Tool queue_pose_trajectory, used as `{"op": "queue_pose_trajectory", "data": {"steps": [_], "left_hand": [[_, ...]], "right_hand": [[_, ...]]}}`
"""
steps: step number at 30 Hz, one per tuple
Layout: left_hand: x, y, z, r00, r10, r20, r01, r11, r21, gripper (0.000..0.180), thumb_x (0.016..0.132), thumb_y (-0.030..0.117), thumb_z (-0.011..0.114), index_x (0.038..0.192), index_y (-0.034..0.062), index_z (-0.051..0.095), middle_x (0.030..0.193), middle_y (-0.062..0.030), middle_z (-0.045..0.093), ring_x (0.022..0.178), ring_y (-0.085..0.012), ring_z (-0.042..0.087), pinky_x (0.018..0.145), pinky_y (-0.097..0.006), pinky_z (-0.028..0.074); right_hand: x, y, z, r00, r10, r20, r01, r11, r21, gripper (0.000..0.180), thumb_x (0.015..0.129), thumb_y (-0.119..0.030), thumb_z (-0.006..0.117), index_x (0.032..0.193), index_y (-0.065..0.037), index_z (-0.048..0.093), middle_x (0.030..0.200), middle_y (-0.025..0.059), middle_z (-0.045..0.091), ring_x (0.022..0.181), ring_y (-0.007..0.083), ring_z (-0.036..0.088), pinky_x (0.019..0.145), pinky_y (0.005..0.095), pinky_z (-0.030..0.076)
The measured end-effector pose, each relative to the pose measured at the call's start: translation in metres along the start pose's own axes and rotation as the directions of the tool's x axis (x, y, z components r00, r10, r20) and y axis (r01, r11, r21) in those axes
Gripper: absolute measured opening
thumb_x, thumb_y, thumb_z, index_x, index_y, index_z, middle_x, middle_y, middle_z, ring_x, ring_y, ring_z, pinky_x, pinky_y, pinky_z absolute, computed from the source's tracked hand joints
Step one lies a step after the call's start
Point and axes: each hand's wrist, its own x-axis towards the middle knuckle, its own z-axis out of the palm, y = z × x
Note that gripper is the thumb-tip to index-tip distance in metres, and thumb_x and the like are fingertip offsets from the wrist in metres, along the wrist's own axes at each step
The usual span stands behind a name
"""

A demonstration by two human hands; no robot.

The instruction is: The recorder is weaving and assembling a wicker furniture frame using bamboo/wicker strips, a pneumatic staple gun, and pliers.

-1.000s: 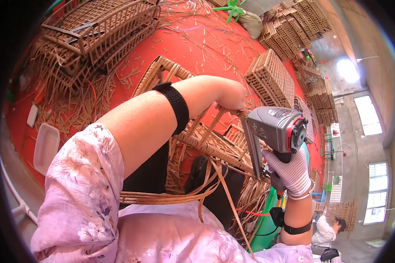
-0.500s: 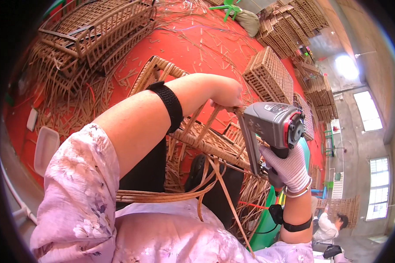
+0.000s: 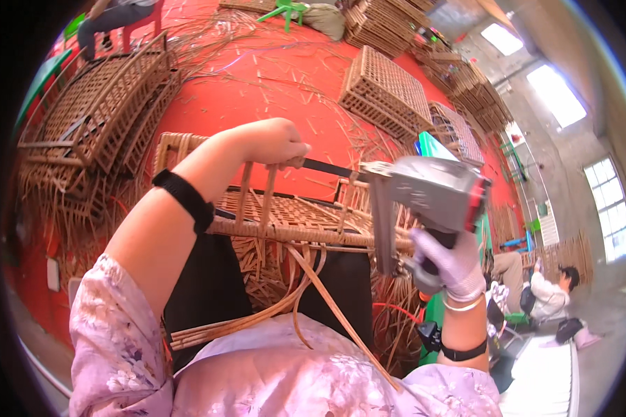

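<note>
Across my lap lies a woven rattan frame (image 3: 292,226) with short upright posts and a dark upper rail (image 3: 330,169). My bare left hand (image 3: 279,144) is closed around that rail, just above two posts. In my right hand (image 3: 459,264), which wears a white knitted glove, is a grey nail gun (image 3: 431,191), its handle gripped. The gun's body is blurred by motion. Its long upright magazine stands close to the right end of the frame, and I cannot tell whether its nose touches the rail. Loose rattan strips (image 3: 240,323) lie over my lap below the frame.
Stacked woven panels (image 3: 94,104) stand at the left, and a lattice rattan stack (image 3: 386,94) lies ahead. Rattan scraps litter the red floor (image 3: 271,76). A green stool (image 3: 283,12) stands far off. One person (image 3: 553,288) sits at the right, another (image 3: 115,17) at the far left.
The view has swung so the room appears farther left. My left hand and the nail gun have moved apart, exposing more rail between them. Both hands keep their holds.
</note>
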Motion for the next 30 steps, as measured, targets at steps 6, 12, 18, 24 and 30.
{"op": "queue_pose_trajectory", "data": {"steps": [6, 12, 18, 24, 30], "left_hand": [[0.011, -0.006, 0.003, 0.997, 0.074, -0.036, -0.072, 0.996, 0.047, 0.046, 0.096, 0.037, 0.054, 0.072, -0.001, 0.067, 0.059, -0.0036, 0.056, 0.056, -0.0134, 0.053, 0.059, -0.032, 0.048], [0.005, 0.001, 0.009, 0.99, -0.07, -0.125, 0.057, 0.993, -0.108, 0.045, 0.098, 0.032, 0.055, 0.065, 0.0015, 0.056, 0.055, 0.0016, 0.046, 0.052, -0.0083, 0.046, 0.051, -0.028, 0.042], [0.007, -0.011, 0.007, 0.991, -0.062, -0.121, 0.059, 0.998, -0.028, 0.044, 0.099, 0.033, 0.055, 0.066, 0.0026, 0.054, 0.058, 0.0012, 0.047, 0.051, -0.0083, 0.045, 0.047, -0.026, 0.04], [0.005, -0.004, 0.008, 0.96, -0.225, -0.165, 0.2, 0.967, -0.156, 0.048, 0.099, 0.041, 0.053, 0.072, 0.0024, 0.063, 0.067, -0.0001, 0.055, 0.056, -0.0101, 0.051, 0.056, -0.024, 0.046], [0.006, -0.009, 0.005, 0.928, -0.091, -0.36, 0.025, 0.983, -0.184, 0.056, 0.099, 0.049, 0.048, 0.087, 0.0008, 0.073, 0.077, -0.0027, 0.066, 0.072, -0.0124, 0.06, 0.076, -0.029, 0.05]], "right_hand": [[-0.061, 0.116, -0.079, 0.915, 0.223, -0.338, -0.071, 0.91, 0.409, 0.02, 0.088, -0.009, 0.067, 0.105, 0.0, 0.062, 0.062, 0.004, 0.057, 0.049, 0.0139, 0.054, 0.047, 0.0304, 0.048], [-0.135, 0.26, -0.137, 0.67, 0.578, -0.466, -0.122, 0.705, 0.699, 0.029, 0.09, -0.026, 0.069, 0.105, -0.003, 0.062, 0.06, 0.0018, 0.053, 0.049, 0.0156, 0.052, 0.048, 0.033, 0.047], [-0.181, 0.384, -0.162, 0.586, 0.735, -0.341, 0.107, 0.347, 0.932, 0.029, 0.091, -0.039, 0.065, 0.094, -0.01, 0.058, 0.057, -0.0009, 0.048, 0.051, 0.0163, 0.049, 0.054, 0.0353, 0.045], [-0.161, 0.435, -0.179, 0.414, 0.835, -0.364, 0.174, 0.32, 0.931, 0.053, 0.088, -0.057, 0.06, 0.106, -0.007, 0.059, 0.073, 0.0039, 0.061, 0.064, 0.023, 0.06, 0.067, 0.0406, 0.053], [-0.139, 0.366, -0.221, 0.36, 0.338, -0.87, -0.93, 0.206, -0.305, 0.088, 0.083, -0.079, 0.04, 0.104, 0.001, 0.07, 0.095, 0.0282, 0.067, 0.099, 0.0421, 0.064, 0.086, 0.0494, 0.05]]}}
